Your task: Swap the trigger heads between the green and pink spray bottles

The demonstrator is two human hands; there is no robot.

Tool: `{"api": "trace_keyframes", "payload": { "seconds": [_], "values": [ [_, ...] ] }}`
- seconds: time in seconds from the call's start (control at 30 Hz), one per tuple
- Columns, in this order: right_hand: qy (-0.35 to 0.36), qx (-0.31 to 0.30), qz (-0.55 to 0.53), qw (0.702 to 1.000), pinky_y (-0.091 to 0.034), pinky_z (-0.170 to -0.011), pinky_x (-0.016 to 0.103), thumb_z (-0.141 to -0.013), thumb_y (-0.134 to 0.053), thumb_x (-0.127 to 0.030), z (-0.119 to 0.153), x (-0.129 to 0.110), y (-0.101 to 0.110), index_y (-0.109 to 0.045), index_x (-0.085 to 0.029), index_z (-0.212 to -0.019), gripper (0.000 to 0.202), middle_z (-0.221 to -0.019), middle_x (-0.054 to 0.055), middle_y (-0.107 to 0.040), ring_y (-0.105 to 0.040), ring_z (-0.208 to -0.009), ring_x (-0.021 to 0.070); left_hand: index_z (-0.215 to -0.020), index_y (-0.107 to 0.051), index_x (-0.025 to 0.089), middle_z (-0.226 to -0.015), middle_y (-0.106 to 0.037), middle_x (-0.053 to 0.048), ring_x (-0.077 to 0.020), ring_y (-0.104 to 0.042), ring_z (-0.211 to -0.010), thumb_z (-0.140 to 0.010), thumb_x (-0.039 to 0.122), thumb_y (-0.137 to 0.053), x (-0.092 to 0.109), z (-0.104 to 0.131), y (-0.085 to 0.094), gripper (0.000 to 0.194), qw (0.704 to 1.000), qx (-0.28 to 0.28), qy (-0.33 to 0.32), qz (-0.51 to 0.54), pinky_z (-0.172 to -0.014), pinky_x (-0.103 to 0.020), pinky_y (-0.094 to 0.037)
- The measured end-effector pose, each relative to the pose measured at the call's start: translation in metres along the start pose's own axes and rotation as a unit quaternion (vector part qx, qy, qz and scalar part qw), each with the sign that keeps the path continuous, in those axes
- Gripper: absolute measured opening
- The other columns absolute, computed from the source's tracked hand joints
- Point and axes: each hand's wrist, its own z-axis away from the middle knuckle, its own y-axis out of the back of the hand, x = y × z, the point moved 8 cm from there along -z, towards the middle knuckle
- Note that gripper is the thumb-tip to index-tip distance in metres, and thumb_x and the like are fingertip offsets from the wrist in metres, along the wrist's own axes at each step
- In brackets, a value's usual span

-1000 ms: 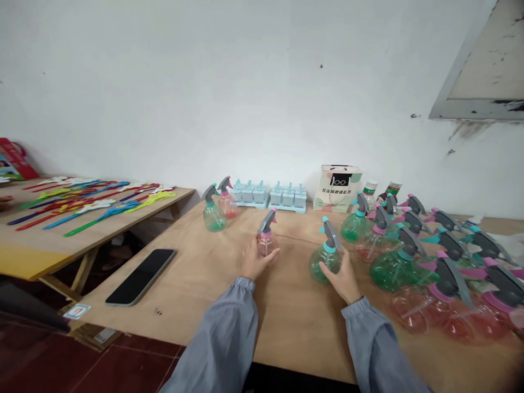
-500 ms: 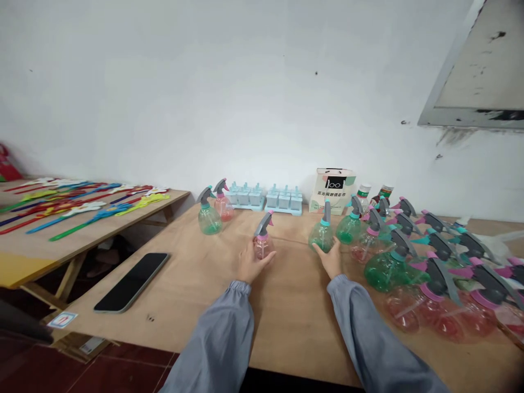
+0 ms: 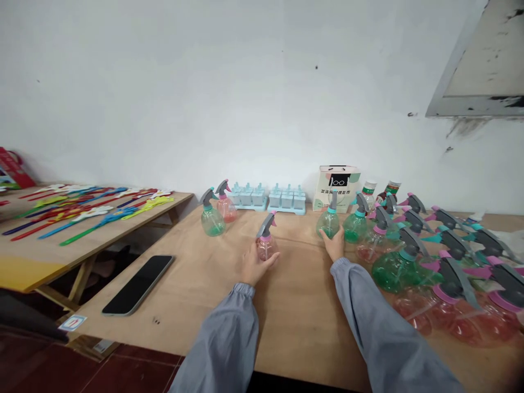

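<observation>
While upright on smooth plywood, each hand's catch: left hand (image 3: 254,266) round translucent pink bottle (image 3: 266,246), right hand (image 3: 336,245) green bottle (image 3: 328,223).

Even, soft daylight fills the scene; the white wall (image 3: 204,82) is bright, shadows are faint. Wide-angle distortion stretches the edges, and the near right bottles (image 3: 458,305) look smeared.

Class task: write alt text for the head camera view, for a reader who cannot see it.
Two grey-sleeved arms reach over a plywood table: the left hand cups a pink spray bottle, the right hand a green spray bottle. More spray bottles crowd the right; a phone lies left.
</observation>
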Motion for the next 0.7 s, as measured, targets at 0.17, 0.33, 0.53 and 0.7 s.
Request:
{"api": "trace_keyframes", "payload": {
  "seconds": [0.17, 0.33, 0.53, 0.7],
  "values": [
    [0.008, -0.001, -0.010, 1.000, -0.033, -0.112, 0.053, -0.063, -0.068, -0.076, 0.007, -0.002, 0.004, -0.031, -0.008, -0.141, 0.110, -0.144, 0.028, -0.043, -0.042, -0.135, 0.0377, -0.129, -0.049, 0.018, -0.116, -0.067, -0.014, -0.0357, -0.064, -0.114, -0.067, 0.051, -0.080, -0.001, 0.000, -0.001, 0.077, 1.000, -0.007, 0.011, -0.020, -0.097, -0.051, -0.051],
    [0.012, -0.003, -0.030, 0.999, -0.033, -0.113, 0.054, -0.060, -0.067, -0.080, 0.021, -0.009, 0.017, -0.033, -0.007, -0.139, 0.113, -0.143, 0.030, -0.043, -0.042, -0.136, 0.0384, -0.131, -0.048, 0.018, -0.118, -0.067, -0.014, -0.0354, -0.063, -0.117, -0.067, 0.050, -0.080, -0.002, 0.001, -0.001, 0.078, 1.000, -0.008, 0.017, -0.018, -0.098, -0.050, -0.050],
    [0.028, -0.033, -0.084, 0.995, -0.039, -0.110, 0.052, -0.076, -0.063, -0.067, 0.074, -0.038, 0.028, -0.042, -0.018, -0.131, 0.078, -0.136, 0.019, -0.052, -0.050, -0.130, 0.0314, -0.133, -0.047, 0.020, -0.124, -0.065, -0.014, -0.0332, -0.061, -0.119, -0.071, 0.050, -0.077, 0.010, 0.009, -0.010, 0.075, 0.999, -0.037, -0.013, -0.005, -0.101, -0.049, -0.047],
    [0.119, -0.168, -0.135, 0.969, -0.035, -0.115, 0.051, -0.082, -0.066, -0.052, 0.120, -0.112, 0.015, -0.043, -0.022, -0.137, 0.067, -0.140, 0.014, -0.051, -0.047, -0.135, 0.0274, -0.132, -0.049, 0.019, -0.128, -0.063, -0.015, -0.0298, -0.058, -0.123, -0.089, 0.041, -0.055, 0.035, 0.029, -0.032, 0.049, 0.991, -0.118, -0.067, -0.023, -0.106, -0.049, -0.042]
  ]
}}
